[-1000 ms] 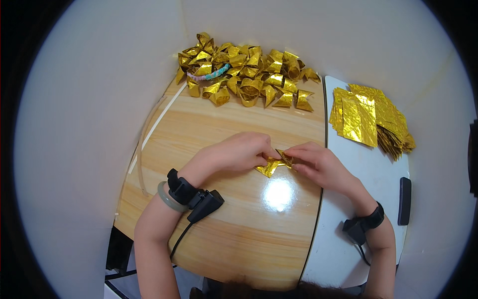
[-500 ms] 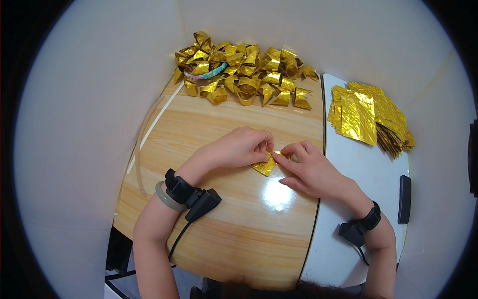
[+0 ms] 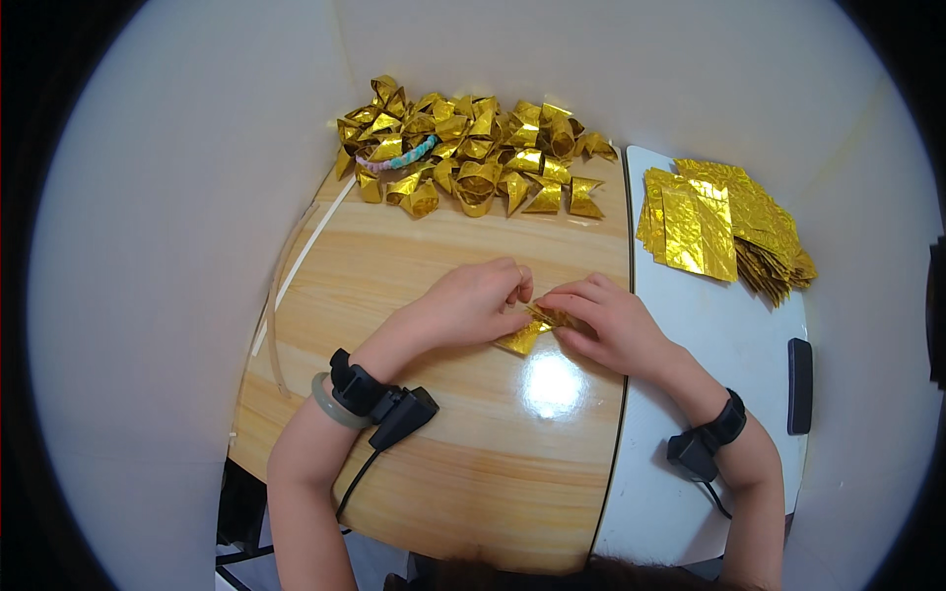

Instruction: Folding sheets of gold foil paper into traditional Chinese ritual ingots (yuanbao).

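A small folded piece of gold foil paper lies on the wood-grain table between my hands. My left hand pinches its left part, with the thumb over the upper edge and the fingers curled. On the other side my right hand grips the paper's right end between thumb and fingers. A crease stands up near the middle of the piece, and my fingertips cover part of it. Each wrist wears a black strap with a small black device; a pale bangle circles the left forearm.
Several folded gold foil pieces are heaped at the table's far edge, a pastel braided band among them. Flat gold foil sheets are stacked on the white board to the right, near a black bar. Pale walls surround the table.
My right thumb has come up against the paper, closing the hand on its right end. That end now looks raised and folded. The whole view has shifted slightly.
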Motion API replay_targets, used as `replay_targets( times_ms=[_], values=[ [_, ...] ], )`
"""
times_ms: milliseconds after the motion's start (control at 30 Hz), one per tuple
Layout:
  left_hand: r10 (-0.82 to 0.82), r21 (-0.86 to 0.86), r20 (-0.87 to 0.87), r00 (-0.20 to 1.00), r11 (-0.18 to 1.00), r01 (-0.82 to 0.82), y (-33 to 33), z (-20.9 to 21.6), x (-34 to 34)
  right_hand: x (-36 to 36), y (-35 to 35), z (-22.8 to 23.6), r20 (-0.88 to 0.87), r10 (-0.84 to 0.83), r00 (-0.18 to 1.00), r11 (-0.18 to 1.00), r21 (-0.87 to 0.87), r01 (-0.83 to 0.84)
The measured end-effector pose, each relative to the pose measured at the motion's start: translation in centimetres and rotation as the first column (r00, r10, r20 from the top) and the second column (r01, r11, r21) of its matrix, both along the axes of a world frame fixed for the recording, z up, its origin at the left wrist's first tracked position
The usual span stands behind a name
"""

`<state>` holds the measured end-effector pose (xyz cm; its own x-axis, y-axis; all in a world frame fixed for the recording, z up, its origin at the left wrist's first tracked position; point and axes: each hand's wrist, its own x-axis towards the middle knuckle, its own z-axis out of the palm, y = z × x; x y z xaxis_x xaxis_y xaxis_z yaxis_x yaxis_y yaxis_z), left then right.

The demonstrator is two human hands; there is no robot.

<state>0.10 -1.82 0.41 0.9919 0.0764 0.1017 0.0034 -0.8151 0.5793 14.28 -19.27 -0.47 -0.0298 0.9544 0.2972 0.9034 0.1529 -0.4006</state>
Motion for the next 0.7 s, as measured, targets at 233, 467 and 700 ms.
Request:
replay_targets(
  times_ms=[233, 467, 700],
  values=[
    [-0.011, 0.095, -0.055, 0.998, 0.995, 0.016, -1.1, 1.1, -0.6, -0.1, -0.1, 0.1, -0.064, -0.078, 0.995, 0.995, 0.063, 0.082],
    [-0.029, 0.326, -0.045, 0.999, 0.944, 0.042, -3.2, 2.1, -1.0, -0.1, -0.1, -0.7, 0.063, -0.129, 0.99, 0.984, 0.135, 0.12],
    [-0.047, 0.379, 0.017, 0.999, 0.925, 0.037, -3.1, 1.6, -0.8, -0.1, -0.1, -0.8, 0.123, -0.104, 0.987, 0.96, 0.273, 0.067]
  ],
)
